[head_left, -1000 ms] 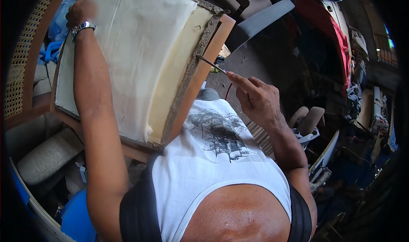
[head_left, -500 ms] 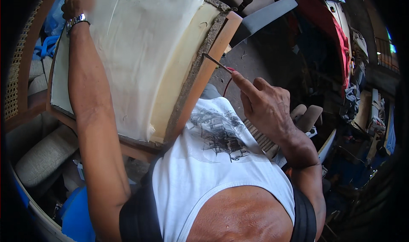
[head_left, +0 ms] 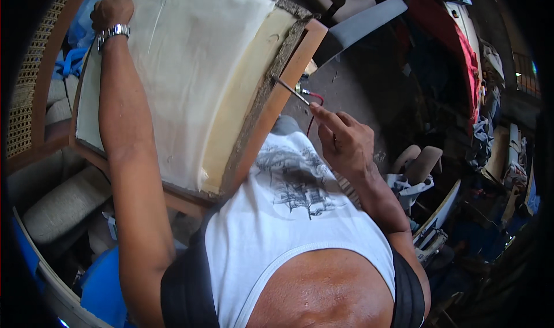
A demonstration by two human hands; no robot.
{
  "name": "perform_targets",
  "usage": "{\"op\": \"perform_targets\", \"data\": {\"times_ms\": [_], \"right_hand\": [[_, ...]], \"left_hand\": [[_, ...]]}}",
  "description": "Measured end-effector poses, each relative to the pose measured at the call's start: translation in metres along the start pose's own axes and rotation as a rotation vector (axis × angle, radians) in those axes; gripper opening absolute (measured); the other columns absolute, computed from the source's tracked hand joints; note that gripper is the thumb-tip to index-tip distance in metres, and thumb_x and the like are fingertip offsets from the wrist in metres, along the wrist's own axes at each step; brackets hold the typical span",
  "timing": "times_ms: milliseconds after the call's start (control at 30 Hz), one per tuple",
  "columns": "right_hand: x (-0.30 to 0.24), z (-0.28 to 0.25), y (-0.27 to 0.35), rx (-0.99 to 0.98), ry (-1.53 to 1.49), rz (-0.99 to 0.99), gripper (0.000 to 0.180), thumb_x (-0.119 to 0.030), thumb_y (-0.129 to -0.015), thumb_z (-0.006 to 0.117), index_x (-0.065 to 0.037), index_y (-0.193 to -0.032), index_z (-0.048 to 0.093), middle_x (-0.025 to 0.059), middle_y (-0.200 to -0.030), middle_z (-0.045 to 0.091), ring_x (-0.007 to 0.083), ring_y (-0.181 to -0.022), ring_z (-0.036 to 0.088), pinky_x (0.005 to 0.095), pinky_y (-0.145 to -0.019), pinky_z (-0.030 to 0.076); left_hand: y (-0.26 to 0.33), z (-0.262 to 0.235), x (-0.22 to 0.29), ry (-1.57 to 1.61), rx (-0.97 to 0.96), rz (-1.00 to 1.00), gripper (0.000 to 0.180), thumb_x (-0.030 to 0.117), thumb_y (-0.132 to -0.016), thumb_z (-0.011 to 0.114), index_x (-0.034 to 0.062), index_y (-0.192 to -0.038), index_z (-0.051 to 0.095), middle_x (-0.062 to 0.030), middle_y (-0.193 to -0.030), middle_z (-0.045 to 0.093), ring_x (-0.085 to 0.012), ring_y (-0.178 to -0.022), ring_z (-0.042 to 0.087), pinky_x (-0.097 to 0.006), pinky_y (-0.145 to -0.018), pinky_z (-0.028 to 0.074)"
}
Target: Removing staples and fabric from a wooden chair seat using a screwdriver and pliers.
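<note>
Fingers of our right hand (head_left: 345,143) pinch a thin screwdriver (head_left: 291,90), its tip against the wooden frame edge (head_left: 281,100) of the padded seat cushion (head_left: 190,79) leaning on our chest. Farther off, our left hand (head_left: 112,9) grips the cushion's far corner.

One seat cushion panel (head_left: 190,79) of cream foam on a wooden frame stands in view. Two hands show: one left hand (head_left: 112,9) at the panel's top corner and one right hand (head_left: 345,140) closed on one thin metal tool (head_left: 291,90) with a red handle. One silver wristwatch (head_left: 113,33) is worn. One cane-woven chair back (head_left: 26,97) stands at the left, and one grey board (head_left: 363,25) leans behind.
</note>
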State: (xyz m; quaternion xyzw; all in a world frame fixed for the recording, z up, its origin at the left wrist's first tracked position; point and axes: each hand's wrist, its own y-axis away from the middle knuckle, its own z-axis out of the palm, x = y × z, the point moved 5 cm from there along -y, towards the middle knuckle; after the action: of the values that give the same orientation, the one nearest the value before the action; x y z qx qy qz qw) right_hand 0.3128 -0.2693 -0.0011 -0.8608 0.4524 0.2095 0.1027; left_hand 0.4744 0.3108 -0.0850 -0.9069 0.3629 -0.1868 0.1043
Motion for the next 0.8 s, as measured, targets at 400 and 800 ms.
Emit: {"op": "perform_targets", "data": {"times_ms": [400, 800], "right_hand": [[0.05, 0.056, -0.005, -0.076, -0.14, 0.058, 0.027, -0.025, -0.105, 0.053, -0.005, -0.12, 0.064, 0.0182, -0.089, 0.067, 0.0389, -0.078, 0.068, 0.0442, -0.069, 0.053], [-0.024, -0.024, 0.025, -0.152, 0.022, 0.006, 0.04, -0.013, -0.098, 0.063, -0.017, -0.138, 0.063, 0.0083, -0.081, 0.066, 0.0206, -0.064, 0.066, 0.0356, -0.055, 0.054]], "left_hand": [[0.001, 0.001, 0.0, -0.06, -0.07, 0.327, 0.052, 0.049, -0.101, 0.038, 0.015, -0.118, 0.073, -0.0229, -0.124, 0.069, -0.0511, -0.115, 0.061, -0.057, -0.098, 0.05], [0.033, -0.033, -0.02, -0.054, -0.025, 0.118, 0.052, 0.05, -0.098, 0.039, 0.0179, -0.118, 0.075, -0.0206, -0.121, 0.072, -0.0505, -0.112, 0.064, -0.058, -0.094, 0.05]]}}
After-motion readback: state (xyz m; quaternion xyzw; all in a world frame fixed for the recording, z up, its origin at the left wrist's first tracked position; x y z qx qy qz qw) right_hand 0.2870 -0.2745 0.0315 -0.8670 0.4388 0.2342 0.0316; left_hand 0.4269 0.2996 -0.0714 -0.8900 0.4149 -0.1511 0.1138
